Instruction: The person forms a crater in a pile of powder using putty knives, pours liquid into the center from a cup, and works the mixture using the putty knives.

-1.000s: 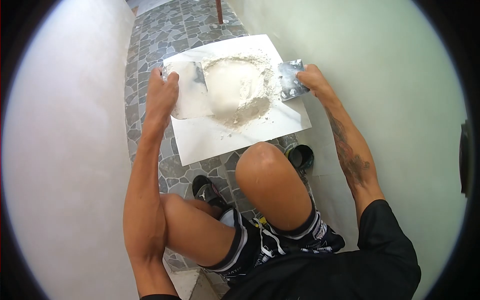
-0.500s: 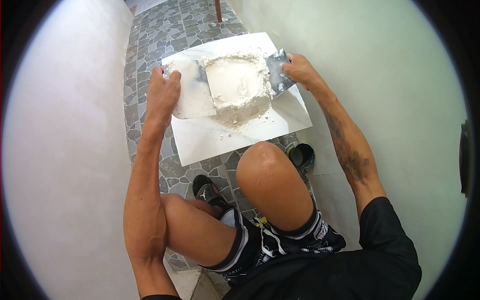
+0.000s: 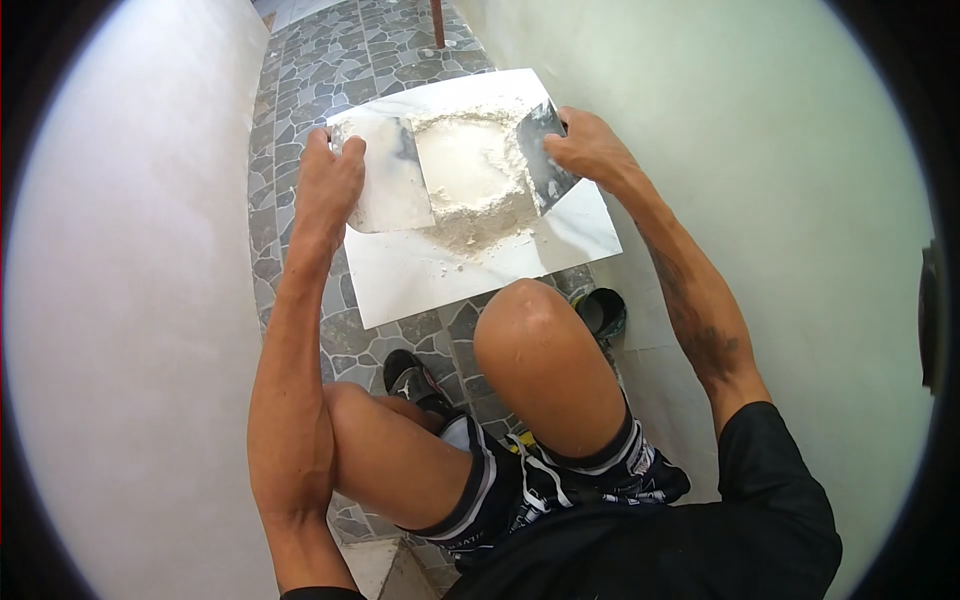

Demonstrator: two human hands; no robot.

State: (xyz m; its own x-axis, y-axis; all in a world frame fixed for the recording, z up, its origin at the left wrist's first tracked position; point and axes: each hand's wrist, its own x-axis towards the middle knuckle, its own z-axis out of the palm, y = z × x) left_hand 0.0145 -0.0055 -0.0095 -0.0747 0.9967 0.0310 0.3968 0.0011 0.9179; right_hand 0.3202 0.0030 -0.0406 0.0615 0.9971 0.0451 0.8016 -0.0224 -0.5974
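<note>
A heap of white powder (image 3: 480, 225) lies on a white marbled board (image 3: 385, 290), with a smooth, pale, wet-looking pool (image 3: 465, 160) in its middle. My left hand (image 3: 332, 185) is closed on the far left edge of a wide flat plastering trowel (image 3: 385, 185), whose plate is smeared with pale residue and rests against the heap's left side. In my right hand (image 3: 590, 150) is a smaller dark scraper blade (image 3: 547, 165), flecked with white. Its edge touches the right side of the powder. My fingers hide both handles.
Stone-patterned floor tiles (image 3: 300, 110) run between a white wall (image 3: 130, 300) on the left and a pale wall (image 3: 780, 180) on the right. A dark bucket (image 3: 602, 312) stands by my raised knee (image 3: 530, 330). A brown post (image 3: 438, 25) is at the back.
My right hand has moved the scraper left and slightly down, against the powder's right edge, turning the blade. My left hand and trowel have hardly shifted.
</note>
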